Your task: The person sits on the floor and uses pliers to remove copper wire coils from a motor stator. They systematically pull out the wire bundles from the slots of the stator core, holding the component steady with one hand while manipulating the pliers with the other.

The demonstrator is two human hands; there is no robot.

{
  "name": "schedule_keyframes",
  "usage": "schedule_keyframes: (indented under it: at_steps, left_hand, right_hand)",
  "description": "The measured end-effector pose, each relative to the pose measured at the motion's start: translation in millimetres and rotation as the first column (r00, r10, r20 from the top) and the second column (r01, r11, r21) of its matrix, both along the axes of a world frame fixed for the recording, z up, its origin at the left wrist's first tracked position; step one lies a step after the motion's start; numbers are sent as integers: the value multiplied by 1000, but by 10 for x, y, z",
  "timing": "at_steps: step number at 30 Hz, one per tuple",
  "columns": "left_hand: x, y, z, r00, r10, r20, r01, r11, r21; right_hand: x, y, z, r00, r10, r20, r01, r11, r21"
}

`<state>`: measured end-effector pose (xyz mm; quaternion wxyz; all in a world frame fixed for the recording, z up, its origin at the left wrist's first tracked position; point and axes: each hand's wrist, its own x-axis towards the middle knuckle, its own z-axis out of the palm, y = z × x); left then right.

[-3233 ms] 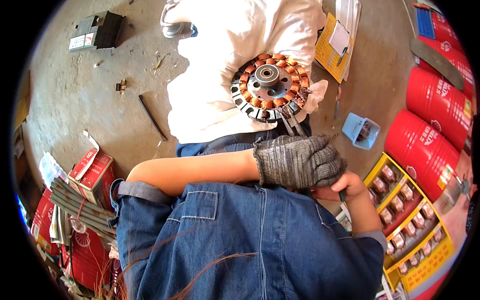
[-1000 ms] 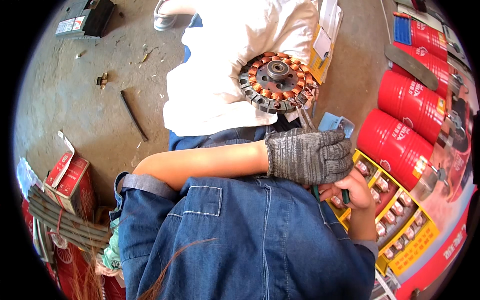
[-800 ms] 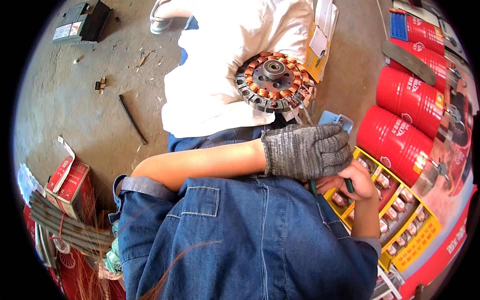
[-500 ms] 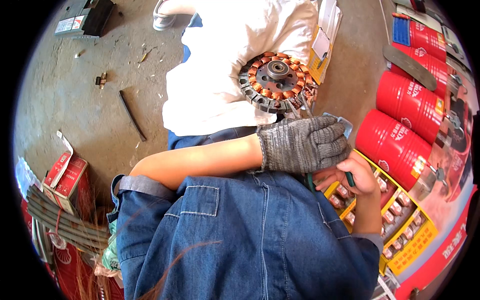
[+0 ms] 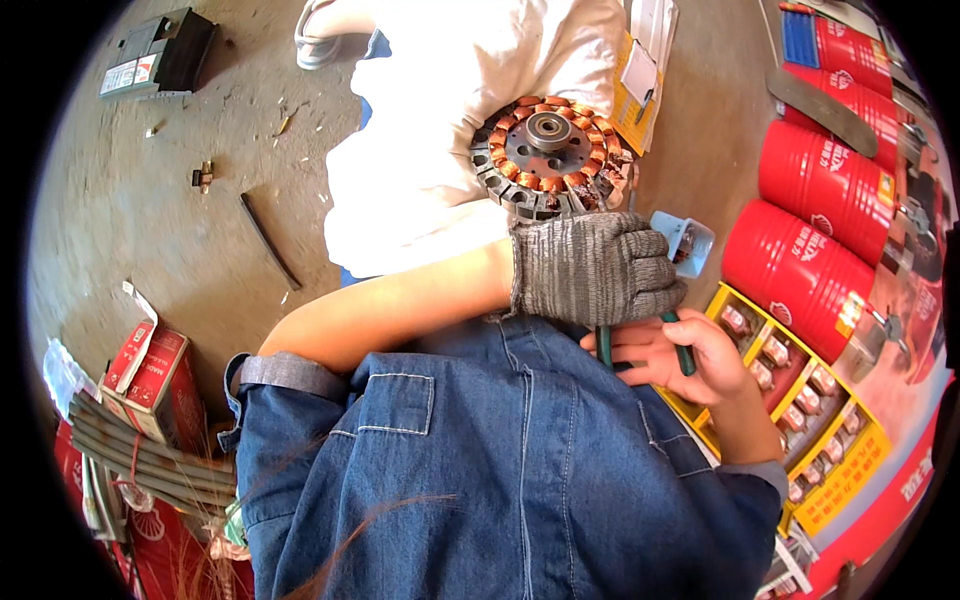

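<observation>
A round stator with copper coils [image 5: 546, 183] lies on white cloth [image 5: 400, 200], with dark, ragged windings on its lower right. My left hand [image 5: 590, 268], in a grey knit glove, is closed over pliers [image 5: 604, 345] with dark green handles, just below the stator; the jaws point up toward those windings, partly hidden by the glove. My bare right hand [image 5: 705, 355] is below and right of the glove, palm upward, its thumb hooked over one handle and its fingers loosely extended beneath the pliers.
Red drums [image 5: 790, 275] and a yellow tray of small packed parts [image 5: 850, 465] stand at right, near a blue container [image 5: 692, 240] and clipboard [image 5: 636, 80]. A black battery [image 5: 165, 55] and rod [image 5: 268, 240] lie at left, above a red box [image 5: 150, 385] and tubes [image 5: 140, 450].
The gloved hand and pliers have shifted up and slightly left toward the stator. My right hand's fingers have spread out more, showing more of the palm and both handles.
</observation>
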<state>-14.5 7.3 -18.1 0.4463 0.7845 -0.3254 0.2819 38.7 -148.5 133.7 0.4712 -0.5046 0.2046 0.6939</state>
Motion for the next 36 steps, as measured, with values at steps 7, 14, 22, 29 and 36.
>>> schedule_keyframes:
  at_steps: [7, 14, 22, 29, 36]
  left_hand:
    - [31, 115, -29, 979, -200, -27, 201, 979, 35]
    - [79, 150, 18, 936, -343, -74, 350, 929, 117]
    - [86, 179, 88, 872, -434, -228, 467, 877, 116]
    - [57, 184, 138, 775, -464, -430, 541, 838, 70]
    - [164, 146, 242, 617, -422, -664, 671, 724, 162]
  right_hand:
    - [-300, -126, -280, 991, -116, -66, 128, 967, 219]
    - [-483, -328, -507, 948, -277, -159, 312, 912, 265]
    - [-641, -410, -735, 867, -396, -301, 482, 820, 308]
    - [-729, -445, -851, 859, -427, -283, 501, 814, 295]
    - [-759, -454, -1019, 749, -434, -500, 644, 653, 398]
